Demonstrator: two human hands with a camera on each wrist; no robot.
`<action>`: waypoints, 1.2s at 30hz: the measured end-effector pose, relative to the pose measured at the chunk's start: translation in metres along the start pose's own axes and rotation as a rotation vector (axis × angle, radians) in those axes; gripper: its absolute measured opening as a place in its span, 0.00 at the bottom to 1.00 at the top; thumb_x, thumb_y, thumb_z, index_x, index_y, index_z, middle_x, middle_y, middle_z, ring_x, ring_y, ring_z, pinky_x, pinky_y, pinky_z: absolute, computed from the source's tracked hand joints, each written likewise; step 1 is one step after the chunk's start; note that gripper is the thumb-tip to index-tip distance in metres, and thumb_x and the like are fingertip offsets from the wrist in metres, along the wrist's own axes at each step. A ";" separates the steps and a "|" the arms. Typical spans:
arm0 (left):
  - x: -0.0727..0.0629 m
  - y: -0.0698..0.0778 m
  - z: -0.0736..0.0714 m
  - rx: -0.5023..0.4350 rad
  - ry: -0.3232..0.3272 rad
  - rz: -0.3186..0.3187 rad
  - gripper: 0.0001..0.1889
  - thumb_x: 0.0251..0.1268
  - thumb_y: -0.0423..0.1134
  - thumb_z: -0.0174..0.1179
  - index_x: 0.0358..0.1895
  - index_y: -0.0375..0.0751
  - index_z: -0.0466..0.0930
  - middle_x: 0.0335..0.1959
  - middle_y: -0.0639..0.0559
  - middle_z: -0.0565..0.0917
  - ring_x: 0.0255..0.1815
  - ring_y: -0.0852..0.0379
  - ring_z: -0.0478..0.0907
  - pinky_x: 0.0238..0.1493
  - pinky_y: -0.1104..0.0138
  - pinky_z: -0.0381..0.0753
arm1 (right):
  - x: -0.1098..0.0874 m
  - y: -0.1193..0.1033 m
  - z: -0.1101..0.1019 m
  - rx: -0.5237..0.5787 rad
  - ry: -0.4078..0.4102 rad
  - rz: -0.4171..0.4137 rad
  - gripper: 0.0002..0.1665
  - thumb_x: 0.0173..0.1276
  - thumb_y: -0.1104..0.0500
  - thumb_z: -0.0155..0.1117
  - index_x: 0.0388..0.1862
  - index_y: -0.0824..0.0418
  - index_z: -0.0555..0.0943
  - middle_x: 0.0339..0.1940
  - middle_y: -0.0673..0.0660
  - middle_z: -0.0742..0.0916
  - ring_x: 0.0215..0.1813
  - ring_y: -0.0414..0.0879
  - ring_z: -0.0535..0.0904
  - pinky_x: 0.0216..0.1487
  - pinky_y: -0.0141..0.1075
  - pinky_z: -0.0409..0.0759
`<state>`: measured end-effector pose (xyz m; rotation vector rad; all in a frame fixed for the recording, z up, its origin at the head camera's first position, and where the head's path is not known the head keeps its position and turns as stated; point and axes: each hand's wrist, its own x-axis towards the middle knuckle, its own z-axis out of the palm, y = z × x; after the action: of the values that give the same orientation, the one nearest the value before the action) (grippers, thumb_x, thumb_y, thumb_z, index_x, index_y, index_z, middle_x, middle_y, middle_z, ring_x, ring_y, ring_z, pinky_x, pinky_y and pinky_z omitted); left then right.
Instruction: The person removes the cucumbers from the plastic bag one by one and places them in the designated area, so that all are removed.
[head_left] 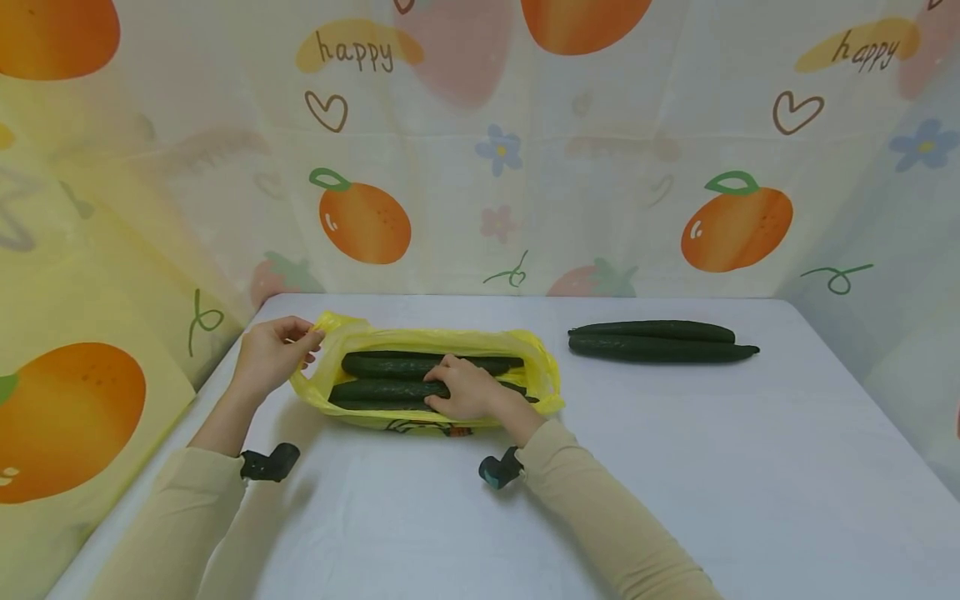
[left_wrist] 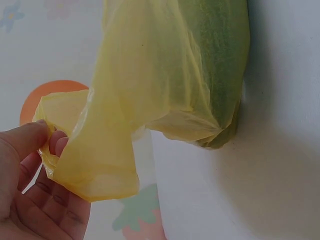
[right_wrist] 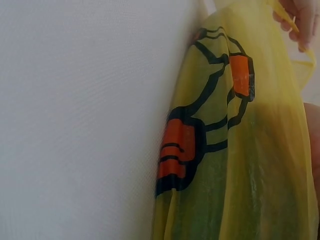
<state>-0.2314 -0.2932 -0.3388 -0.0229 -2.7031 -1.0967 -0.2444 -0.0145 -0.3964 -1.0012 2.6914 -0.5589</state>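
A yellow plastic bag (head_left: 542,367) lies on its side lengthwise on the table, its mouth spread wide. Inside it are several long dark green cucumbers (head_left: 390,364), side by side. At the bag's left end, my left hand (head_left: 273,354) pinches the edge of a handle between thumb and fingers; the left wrist view shows the thin plastic (left_wrist: 100,170) stretched from that pinch. My right hand (head_left: 468,390) reaches into the mouth, thumb and fingers curled over the front cucumber. In the right wrist view the bag's printed side (right_wrist: 200,125) hides most of this hand.
Two more cucumbers (head_left: 660,348) lie together on the white tabletop (head_left: 712,467) to the right of the bag. A patterned curtain (head_left: 495,200) hangs behind the table and along its sides. Each wrist carries a small black camera (head_left: 272,462).
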 end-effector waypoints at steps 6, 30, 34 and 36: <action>0.000 0.000 -0.001 0.011 0.000 -0.007 0.14 0.63 0.44 0.58 0.37 0.34 0.80 0.29 0.41 0.83 0.22 0.58 0.80 0.21 0.72 0.77 | 0.000 -0.002 -0.002 -0.009 -0.011 -0.003 0.24 0.69 0.47 0.52 0.62 0.53 0.71 0.57 0.52 0.78 0.45 0.45 0.78 0.44 0.36 0.77; -0.001 0.000 -0.003 -0.001 -0.004 0.009 0.13 0.63 0.42 0.58 0.37 0.33 0.80 0.29 0.41 0.83 0.23 0.54 0.81 0.21 0.73 0.78 | 0.000 -0.004 0.001 -0.102 0.029 0.030 0.24 0.69 0.46 0.52 0.60 0.54 0.72 0.52 0.54 0.76 0.41 0.43 0.75 0.36 0.31 0.75; -0.001 -0.001 -0.003 0.000 -0.001 0.011 0.13 0.63 0.43 0.58 0.37 0.33 0.80 0.28 0.41 0.83 0.20 0.62 0.79 0.21 0.72 0.77 | 0.000 -0.003 0.000 -0.094 0.043 0.029 0.23 0.69 0.46 0.53 0.60 0.52 0.72 0.52 0.53 0.77 0.40 0.43 0.77 0.38 0.33 0.76; -0.001 -0.001 -0.003 0.003 0.005 0.018 0.13 0.63 0.43 0.58 0.37 0.34 0.80 0.28 0.42 0.84 0.19 0.66 0.78 0.20 0.72 0.77 | 0.000 -0.003 0.000 -0.094 0.052 0.023 0.23 0.68 0.46 0.53 0.60 0.52 0.71 0.52 0.52 0.79 0.40 0.43 0.78 0.37 0.33 0.77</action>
<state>-0.2299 -0.2964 -0.3377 -0.0442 -2.6950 -1.0859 -0.2424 -0.0167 -0.3953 -0.9915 2.7942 -0.4641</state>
